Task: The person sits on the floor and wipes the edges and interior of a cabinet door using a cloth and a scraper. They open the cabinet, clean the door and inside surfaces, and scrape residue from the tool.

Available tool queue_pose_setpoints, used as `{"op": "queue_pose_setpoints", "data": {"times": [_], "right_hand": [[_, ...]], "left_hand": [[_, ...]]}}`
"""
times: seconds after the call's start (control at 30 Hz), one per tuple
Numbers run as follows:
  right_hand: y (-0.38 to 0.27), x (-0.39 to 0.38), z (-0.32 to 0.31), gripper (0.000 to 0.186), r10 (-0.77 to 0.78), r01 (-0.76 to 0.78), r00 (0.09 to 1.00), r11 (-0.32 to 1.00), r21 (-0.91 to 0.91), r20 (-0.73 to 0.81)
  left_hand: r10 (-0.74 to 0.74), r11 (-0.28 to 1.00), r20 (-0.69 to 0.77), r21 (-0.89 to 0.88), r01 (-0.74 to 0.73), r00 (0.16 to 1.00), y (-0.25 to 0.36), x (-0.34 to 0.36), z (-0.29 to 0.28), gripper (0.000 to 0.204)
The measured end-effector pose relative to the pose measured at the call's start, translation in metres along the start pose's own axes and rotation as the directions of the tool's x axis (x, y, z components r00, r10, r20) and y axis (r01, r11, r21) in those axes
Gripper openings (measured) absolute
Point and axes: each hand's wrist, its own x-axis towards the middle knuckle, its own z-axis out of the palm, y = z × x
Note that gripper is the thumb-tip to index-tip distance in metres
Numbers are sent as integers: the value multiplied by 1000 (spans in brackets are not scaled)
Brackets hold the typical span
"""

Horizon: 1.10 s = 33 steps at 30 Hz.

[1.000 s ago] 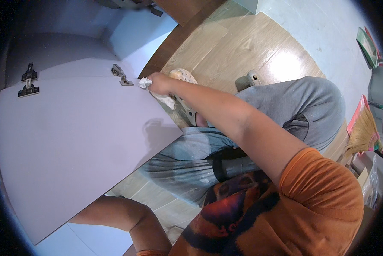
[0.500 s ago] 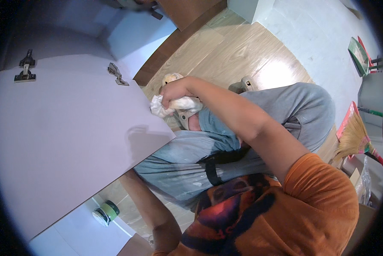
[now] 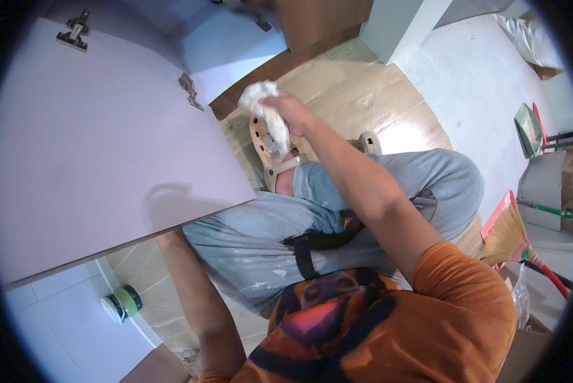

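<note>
A straw broom (image 3: 507,239) and green dustpan (image 3: 527,130) line the frame's right side, with silvery plastic (image 3: 528,39) at upper right and a green-banded cylinder (image 3: 124,304) lower left.

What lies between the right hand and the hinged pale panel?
The head view shows the white cloth in the right hand, part of a beige clog, then wood-look floor before the panel.

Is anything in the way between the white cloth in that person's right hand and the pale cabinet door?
Nothing visible is. The right hand grips the white cloth just beyond the right edge of the cabinet door; wood-look floor shows in the gap. The clog appears below the cloth, not between.
</note>
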Motion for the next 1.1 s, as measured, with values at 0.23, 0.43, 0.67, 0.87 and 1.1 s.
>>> {"op": "queue_pose_setpoints", "data": {"times": [0.23, 0.43, 0.67, 0.87, 1.1], "right_hand": [[-66, 51, 5, 47, -594, 191, 802, 157, -969, 62], [-6, 86, 0, 48, -489, -68, 872, -163, -984, 21], [5, 60, 66, 55, -117, 239, 942, -418, -876, 313], [-22, 58, 13, 50, -362, 190, 884, -301, -935, 296], [-65, 60, 27, 34, -489, -38, 872, -17, -999, -25]], "left_hand": [[13, 1000, -32, -23, -13, 999, 8, -1, -16, 36], [-6, 1000, -19, -29, 5, 1000, 3, 5, -15, 36], [-6, 1000, -44, -18, 5, 999, 3, 4, -26, 35], [-12, 999, -35, -42, 11, 999, -1, 10, -23, 35], [-5, 998, -37, -58, 3, 999, 3, 11, -25, 35]]}}
